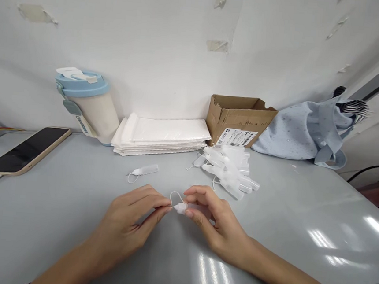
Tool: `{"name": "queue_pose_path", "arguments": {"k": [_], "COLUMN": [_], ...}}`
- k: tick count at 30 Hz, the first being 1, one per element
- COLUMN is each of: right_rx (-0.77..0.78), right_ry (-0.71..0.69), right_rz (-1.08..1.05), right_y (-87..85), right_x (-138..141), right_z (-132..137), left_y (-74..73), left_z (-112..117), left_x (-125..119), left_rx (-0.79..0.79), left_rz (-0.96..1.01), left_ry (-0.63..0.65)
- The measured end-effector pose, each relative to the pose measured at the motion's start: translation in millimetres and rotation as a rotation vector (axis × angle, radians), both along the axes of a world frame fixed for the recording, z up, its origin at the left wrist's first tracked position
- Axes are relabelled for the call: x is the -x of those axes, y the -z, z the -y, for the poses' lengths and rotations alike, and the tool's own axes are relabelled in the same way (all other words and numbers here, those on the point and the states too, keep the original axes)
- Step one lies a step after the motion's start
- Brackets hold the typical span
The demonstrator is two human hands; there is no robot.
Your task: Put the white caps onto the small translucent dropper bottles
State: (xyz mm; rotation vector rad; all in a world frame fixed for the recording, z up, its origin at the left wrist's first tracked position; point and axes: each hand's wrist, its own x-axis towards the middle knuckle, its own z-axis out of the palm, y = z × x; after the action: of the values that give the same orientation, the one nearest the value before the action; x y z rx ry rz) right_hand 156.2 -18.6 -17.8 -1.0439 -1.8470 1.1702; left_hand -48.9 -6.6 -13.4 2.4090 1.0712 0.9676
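Taking the held squeeze bottle (pixel 181 208) as the clock's centre, the person grips this small translucent bottle between both hands, just above the grey table (pixel 80 212). The right hand (pixel 217 219), at 3 o'clock, has its thumb and fingers clamped around the body, probably to keep it from rolling or turning. The left hand (pixel 133 216), at 9 o'clock, has thumb and index finger pinched together at the very tip; whether a cap or pin sits between them cannot be told. The bottle lies sideways, its nozzle toward 9 o'clock, which seems to bring the narrow end straight to the left fingertips, and a white tether (pixel 176 192) arches slackly over the gap at 12. A separate tethered bottle (pixel 147 169) lies between 10 and 11, apart from the heap of bottles (pixel 230 170) between 1 and 2, which seems placed for an easy right-hand reach. Behind, the stack of white envelopes (pixel 167 131) sits at 11 and the open cardboard box (pixel 221 118) at 1, apparently pushed back to leave working room.
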Motion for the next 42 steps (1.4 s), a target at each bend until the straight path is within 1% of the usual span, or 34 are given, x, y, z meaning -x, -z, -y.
{"name": "queue_pose_path", "arguments": {"k": [4, 8, 11, 13, 15, 18, 20, 22, 23, 25, 28, 31, 34, 36, 38, 42], "right_rx": [-0.034, -0.049, -0.073, -0.132, -0.215, -0.297, -0.283, -0.24, -0.223, -0.211, -0.18, -0.133, -0.108, -0.104, -0.114, -0.158], "right_ry": [0.01, -0.007, -0.025, -0.009, 0.043, 0.145, 0.193, 0.188, 0.169, 0.127, 0.115, 0.092, 0.022, -0.009, -0.007, 0.053], "right_rz": [0.02, 0.043, 0.136, 0.252, 0.399, 0.652, 0.87, 1.055, 1.106, 1.121, 1.092, 1.103, 1.086, 1.058, 1.024, 0.893], "right_y": [0.8, 0.9, 0.1, -1.6, -4.8, -11.5, -15.3, -17.4, -18.0, -19.1, -22.3, -26.8, -29.5, -29.4, -28.3, -25.1], "right_x": [0, 0, -2, -5, -10, -20, -26, -29, -30, -31, -31, -32, -33, -33, -32, -30], "right_z": [1, 2, 0, -5, -11, -21, -25, -26, -26, -26, -23, -21, -20, -20, -20, -20], "left_y": [1.6, 0.3, -2.6, -4.7, -7.0, -9.9, -10.9, -10.8, -10.2, -8.3, -6.5, -9.9, -15.8, -17.5, -16.2, -9.4], "left_z": [2, 2, -1, -7, -14, -25, -31, -34, -35, -37, -38, -37, -37, -36, -36, -37], "left_x": [-2, -3, 1, 5, 12, 25, 35, 42, 45, 49, 50, 46, 40, 37, 35, 35], "left_rx": [0.006, -0.015, 0.029, 0.048, 0.063, 0.108, 0.166, 0.207, 0.216, 0.217, 0.22, 0.305, 0.41, 0.438, 0.439, 0.395], "left_rz": [0.025, 0.018, -0.037, -0.068, -0.107, -0.184, -0.249, -0.334, -0.377, -0.45, -0.536, -0.615, -0.659, -0.681, -0.699, -0.693], "left_ry": [0.036, 0.034, 0.057, 0.044, -0.023, -0.199, -0.307, -0.393, -0.428, -0.484, -0.508, -0.537, -0.575, -0.574, -0.56, -0.569]}}
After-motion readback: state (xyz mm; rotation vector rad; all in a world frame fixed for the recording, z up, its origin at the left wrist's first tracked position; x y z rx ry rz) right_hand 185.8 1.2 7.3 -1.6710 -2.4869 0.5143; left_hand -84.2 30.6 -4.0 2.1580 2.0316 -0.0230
